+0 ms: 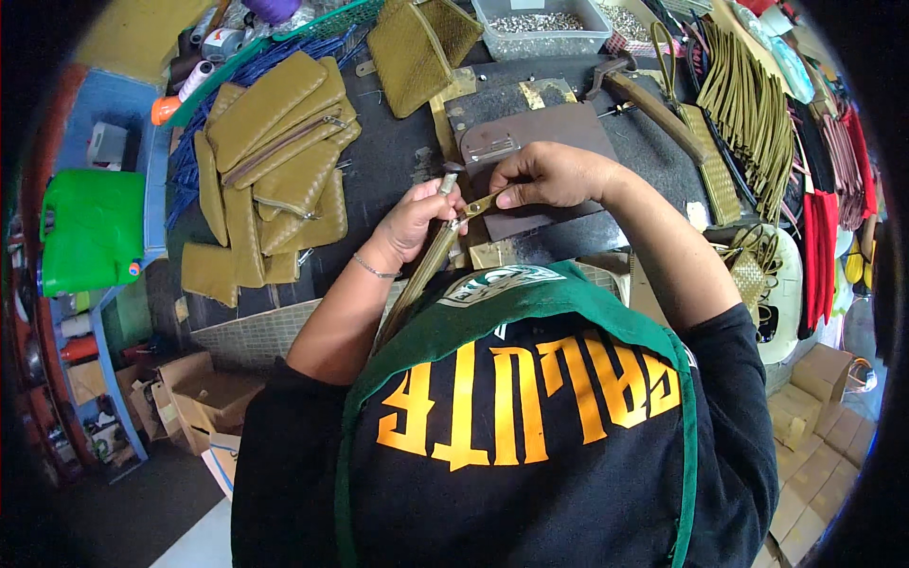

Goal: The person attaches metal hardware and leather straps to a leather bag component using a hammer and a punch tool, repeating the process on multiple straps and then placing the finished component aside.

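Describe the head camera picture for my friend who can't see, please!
A person's left hand holds an olive strap while the right hand pinches a narrow olive piece next to it, at a dark worktable. A brown board lies beneath the right hand. Olive pouches are piled to the left, and a hammer lies to the right.

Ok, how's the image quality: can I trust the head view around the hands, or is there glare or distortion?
Head view: left hand and right hand are well lit, fairly sharp; the olive strap between them shows small; a pale sheen marks the slab below the brown block; fisheye bending tilts the cardboard boxes near the black rim.
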`<state>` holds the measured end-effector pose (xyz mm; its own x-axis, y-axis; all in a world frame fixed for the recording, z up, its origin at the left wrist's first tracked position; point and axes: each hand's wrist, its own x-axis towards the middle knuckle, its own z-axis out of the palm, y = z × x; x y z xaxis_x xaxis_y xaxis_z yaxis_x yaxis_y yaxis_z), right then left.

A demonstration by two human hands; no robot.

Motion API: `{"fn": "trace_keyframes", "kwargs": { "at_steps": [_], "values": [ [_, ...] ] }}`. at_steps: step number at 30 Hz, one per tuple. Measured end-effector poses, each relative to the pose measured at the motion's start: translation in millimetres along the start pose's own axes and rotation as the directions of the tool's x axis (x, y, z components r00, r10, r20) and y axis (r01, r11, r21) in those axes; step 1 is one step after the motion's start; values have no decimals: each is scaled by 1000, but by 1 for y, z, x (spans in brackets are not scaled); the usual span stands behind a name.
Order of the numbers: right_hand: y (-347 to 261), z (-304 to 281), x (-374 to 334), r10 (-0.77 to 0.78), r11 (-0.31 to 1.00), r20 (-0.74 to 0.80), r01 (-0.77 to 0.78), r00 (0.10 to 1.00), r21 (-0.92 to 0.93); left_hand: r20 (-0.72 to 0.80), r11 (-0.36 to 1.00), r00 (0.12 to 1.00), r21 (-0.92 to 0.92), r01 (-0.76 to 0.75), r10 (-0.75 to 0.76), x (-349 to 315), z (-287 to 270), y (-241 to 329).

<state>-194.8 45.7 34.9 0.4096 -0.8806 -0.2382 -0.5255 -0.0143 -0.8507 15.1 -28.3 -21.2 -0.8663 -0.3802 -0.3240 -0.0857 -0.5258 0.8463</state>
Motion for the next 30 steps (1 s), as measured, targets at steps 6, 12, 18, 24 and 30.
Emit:
{"fn": "trace_keyframes", "kwargs": {
  "at_steps": [6,12,18,24,30],
  "values": [
    [-1,-1,4,29,998,22,-28,999,-47,-2,996,999,-80,36,-36,-1,0,-1],
    [-6,-2,4,52,998,12,-51,999,-42,-2,978,997,-195,79,-81,-1,1,2],
    [-2,0,9,90,990,52,-94,995,100,51,885,987,-437,161,-154,-5,6,3],
    [-4,6,11,20,987,24,-23,1000,157,63,828,986,-537,163,-153,-8,4,0],
    [-9,8,17,114,990,-11,-112,993,90,125,822,966,-507,258,-226,-7,-1,-7]
  ]
}}
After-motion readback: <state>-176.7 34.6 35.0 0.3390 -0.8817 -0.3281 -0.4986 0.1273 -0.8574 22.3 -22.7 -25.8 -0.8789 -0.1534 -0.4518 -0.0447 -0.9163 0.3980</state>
